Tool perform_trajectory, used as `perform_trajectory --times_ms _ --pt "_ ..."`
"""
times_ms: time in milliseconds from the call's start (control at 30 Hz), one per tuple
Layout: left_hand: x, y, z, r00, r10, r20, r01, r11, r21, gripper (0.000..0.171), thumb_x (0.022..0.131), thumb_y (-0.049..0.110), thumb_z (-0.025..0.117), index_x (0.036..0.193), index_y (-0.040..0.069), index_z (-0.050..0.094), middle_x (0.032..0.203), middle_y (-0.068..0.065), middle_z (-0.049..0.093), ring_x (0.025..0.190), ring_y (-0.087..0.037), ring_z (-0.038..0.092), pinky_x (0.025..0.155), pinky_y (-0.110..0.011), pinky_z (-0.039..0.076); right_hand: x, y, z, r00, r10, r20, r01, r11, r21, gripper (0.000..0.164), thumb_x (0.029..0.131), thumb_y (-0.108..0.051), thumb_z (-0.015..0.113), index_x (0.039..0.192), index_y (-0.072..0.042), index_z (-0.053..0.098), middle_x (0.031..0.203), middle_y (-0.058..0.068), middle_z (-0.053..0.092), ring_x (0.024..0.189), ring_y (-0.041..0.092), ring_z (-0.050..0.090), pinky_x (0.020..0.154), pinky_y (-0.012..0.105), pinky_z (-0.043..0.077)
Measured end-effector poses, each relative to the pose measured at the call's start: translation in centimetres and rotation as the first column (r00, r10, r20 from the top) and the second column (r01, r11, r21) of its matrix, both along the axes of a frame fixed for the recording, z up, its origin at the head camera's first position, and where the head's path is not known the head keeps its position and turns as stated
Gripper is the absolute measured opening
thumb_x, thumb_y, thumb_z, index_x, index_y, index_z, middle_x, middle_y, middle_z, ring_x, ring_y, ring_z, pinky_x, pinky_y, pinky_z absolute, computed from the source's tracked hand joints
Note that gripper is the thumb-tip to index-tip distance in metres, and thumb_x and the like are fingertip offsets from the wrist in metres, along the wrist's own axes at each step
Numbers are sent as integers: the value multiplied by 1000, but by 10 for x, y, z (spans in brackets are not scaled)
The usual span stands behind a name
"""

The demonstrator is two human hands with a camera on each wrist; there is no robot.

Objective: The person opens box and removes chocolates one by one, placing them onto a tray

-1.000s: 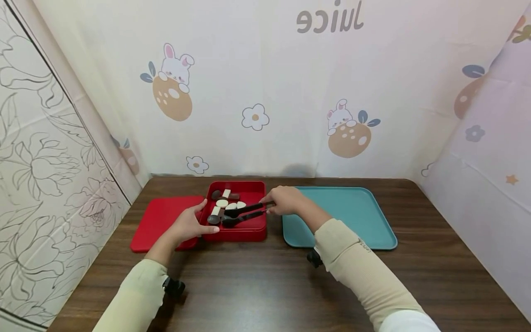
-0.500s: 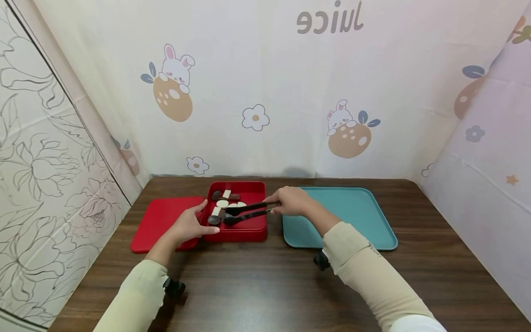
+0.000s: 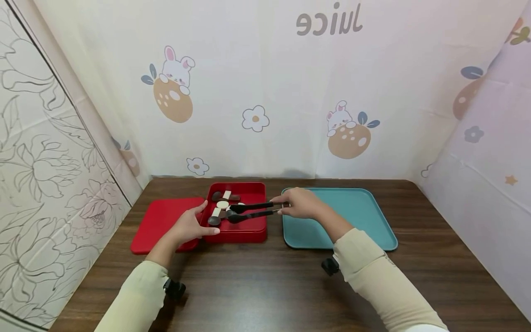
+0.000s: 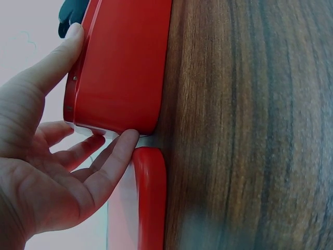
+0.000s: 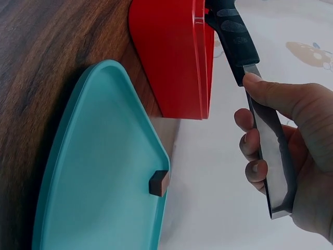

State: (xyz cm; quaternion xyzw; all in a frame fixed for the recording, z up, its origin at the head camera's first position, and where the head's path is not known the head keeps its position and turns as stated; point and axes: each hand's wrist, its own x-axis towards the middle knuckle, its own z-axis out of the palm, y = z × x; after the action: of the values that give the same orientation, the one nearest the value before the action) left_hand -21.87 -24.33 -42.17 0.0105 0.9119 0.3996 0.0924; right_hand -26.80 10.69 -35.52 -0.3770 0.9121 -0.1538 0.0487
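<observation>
wooden table (image 3: 257, 286) spans the lower view. teal tray (image 3: 352, 216) lies flat on the right; a small brown block (image 5: 159, 183) sits at its edge in the right wrist view. flat red lid (image 3: 162, 223) on the left, just beside the open red box (image 3: 238, 237).

left hand (image 3: 187, 227): forearm angled in from lower left; thumb and fingers spread apart, touching the box around its near left corner, thumb along the near side. right hand (image 3: 302, 204): forearm slants in from lower right, hand over the tray's left edge; thumb and curled fingers clamped on the black tongs (image 3: 255, 215), which point left over the box. whether the tips hold anything: cannot tell.

inside the box, pieces on its left half: cream round piece (image 3: 222, 205), dark round piece (image 3: 214, 221), cream bar (image 3: 227, 194), others partly hidden.
</observation>
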Motion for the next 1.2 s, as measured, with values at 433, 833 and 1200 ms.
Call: perform_trajectory --times_ms 433,833,1200 --pt "-1 0 0 1000 -1 6 1 1000 -4 108 73 42 85 156 12 23 151 -23 33 132 -39 35 89 -49 53 11 28 5 1000 -18 -25 17 999 -36 39 90 -21 72 128 -16 67 64 -8 52 58 6 47 48 25 39" --pt "-1 1 1 1000 4 18 -3 1000 -22 111 71 45 85 156 12 22 150 -25 33 131 -41 35 86 -49 54 20 51 12 997 -66 -34 61 991 -116 40 87 -18 75 126 -14 68 76 -9 57 60 7 48 51 27 44" --pt "-1 0 1 1000 5 25 -5 1000 -12 110 72 42 86 156 12 22 149 -25 34 130 -40 35 86 -48 55 32 73 8 994 -72 -85 60 989 -135 39 88 -17 74 126 -11 68 78 -11 57 55 4 42 49 26 38"
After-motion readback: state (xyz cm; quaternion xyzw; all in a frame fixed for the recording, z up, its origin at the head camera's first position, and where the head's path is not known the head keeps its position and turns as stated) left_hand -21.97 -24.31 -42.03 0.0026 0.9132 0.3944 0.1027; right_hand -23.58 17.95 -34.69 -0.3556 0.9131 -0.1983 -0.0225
